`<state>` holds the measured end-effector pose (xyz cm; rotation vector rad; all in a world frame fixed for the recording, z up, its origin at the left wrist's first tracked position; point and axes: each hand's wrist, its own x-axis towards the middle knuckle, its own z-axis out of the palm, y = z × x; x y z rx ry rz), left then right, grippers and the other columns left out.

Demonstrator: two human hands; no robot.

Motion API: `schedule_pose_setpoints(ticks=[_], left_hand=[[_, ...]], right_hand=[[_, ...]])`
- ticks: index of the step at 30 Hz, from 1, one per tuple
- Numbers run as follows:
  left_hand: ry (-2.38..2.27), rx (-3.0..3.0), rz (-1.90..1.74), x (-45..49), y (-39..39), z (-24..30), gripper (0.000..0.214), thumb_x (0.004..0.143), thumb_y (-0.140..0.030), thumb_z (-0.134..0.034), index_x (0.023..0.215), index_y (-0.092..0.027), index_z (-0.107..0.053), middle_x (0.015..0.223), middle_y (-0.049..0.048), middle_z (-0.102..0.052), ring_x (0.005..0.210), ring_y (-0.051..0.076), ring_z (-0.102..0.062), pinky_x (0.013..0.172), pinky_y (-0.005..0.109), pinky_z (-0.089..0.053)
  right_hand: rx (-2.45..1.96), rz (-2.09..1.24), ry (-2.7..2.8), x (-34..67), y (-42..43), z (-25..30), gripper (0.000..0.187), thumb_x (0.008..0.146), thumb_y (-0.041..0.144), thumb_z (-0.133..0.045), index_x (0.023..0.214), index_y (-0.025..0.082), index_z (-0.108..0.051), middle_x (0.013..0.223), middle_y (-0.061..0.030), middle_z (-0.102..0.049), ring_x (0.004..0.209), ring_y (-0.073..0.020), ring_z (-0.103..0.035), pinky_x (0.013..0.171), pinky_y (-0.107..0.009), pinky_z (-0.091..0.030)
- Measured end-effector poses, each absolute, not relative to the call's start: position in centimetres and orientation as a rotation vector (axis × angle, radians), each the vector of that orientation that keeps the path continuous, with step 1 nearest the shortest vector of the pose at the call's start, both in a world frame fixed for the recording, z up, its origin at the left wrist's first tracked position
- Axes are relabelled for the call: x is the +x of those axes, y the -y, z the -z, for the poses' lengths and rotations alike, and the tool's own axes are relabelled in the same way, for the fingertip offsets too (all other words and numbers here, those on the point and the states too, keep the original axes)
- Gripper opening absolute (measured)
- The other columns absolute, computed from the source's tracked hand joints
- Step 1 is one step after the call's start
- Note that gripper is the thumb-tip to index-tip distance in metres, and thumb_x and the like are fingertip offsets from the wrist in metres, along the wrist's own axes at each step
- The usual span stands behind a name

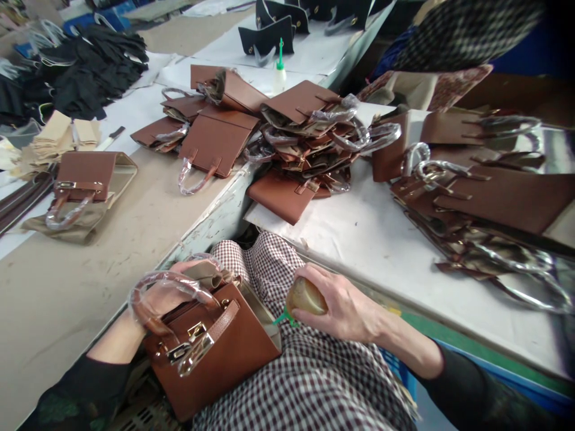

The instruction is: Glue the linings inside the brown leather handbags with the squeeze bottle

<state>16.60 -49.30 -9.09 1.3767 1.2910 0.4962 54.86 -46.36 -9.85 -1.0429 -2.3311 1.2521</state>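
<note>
A brown handbag [233,365] with gold hardware rests tilted on my lap, over a checked apron [323,383]. My left hand [173,287] reaches behind its plastic-wrapped handle [148,305] and grips the bag near its upper edge; the handle and lining hide most of the fingers. Wrapped round a glue bottle [306,297] is my right hand [341,302]. The bottle is tipped, its green nozzle [282,317] pointing left at the open side of the bag, by the beige lining [256,305]. Whether the tip touches the lining I cannot tell.
Brown handbags [309,143] lie heaped ahead, with another stack [507,197] at right. One unfinished bag [87,179] lies on the left table [67,311], near beige pieces [54,137] and black pieces [85,72]. A second green-tipped bottle [279,78] stands behind. Someone in checked cloth [467,36] is at upper right.
</note>
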Motion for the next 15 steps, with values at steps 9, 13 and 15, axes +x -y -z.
schedule_pose_setpoints(ticks=[9, 13, 15], left_hand=[[-1.156, 1.728, -0.442, 18.5, 49.4, 2.9, 0.021, 0.082, -0.025, -0.086, 0.093, -0.019, -0.070, 0.107, 0.0018, -0.069, 0.105, 0.023, -0.065, 0.097, 0.028, -0.049], [-1.164, 1.968, -0.453, 19.2, 50.6, 0.9, 0.016, 0.096, -0.018, -0.074, 0.089, -0.022, -0.060, 0.102, 0.0016, -0.068, 0.096, 0.018, -0.066, 0.089, 0.028, -0.050], [-1.204, 1.980, -0.467, 19.8, 51.7, 0.9, 0.016, 0.102, -0.014, -0.065, 0.091, -0.023, -0.058, 0.105, 0.0012, -0.067, 0.098, 0.016, -0.066, 0.090, 0.027, -0.050]], right_hand=[[-1.336, -1.480, 2.148, 54.1, 43.9, 9.7, 0.020, 0.082, 0.035, -0.077, 0.089, 0.022, -0.063, 0.079, 0.0007, -0.065, 0.072, -0.0214, -0.060, 0.066, -0.035, -0.043], [-1.325, -1.730, 1.859, 55.4, 42.8, 10.3, 0.027, 0.086, 0.046, -0.072, 0.092, 0.022, -0.062, 0.074, 0.0019, -0.062, 0.061, -0.0175, -0.057, 0.051, -0.030, -0.043], [-1.342, -1.785, 1.647, 56.2, 42.9, 10.9, 0.033, 0.087, 0.052, -0.073, 0.096, 0.021, -0.062, 0.075, 0.0022, -0.061, 0.057, -0.0163, -0.055, 0.046, -0.029, -0.041]])
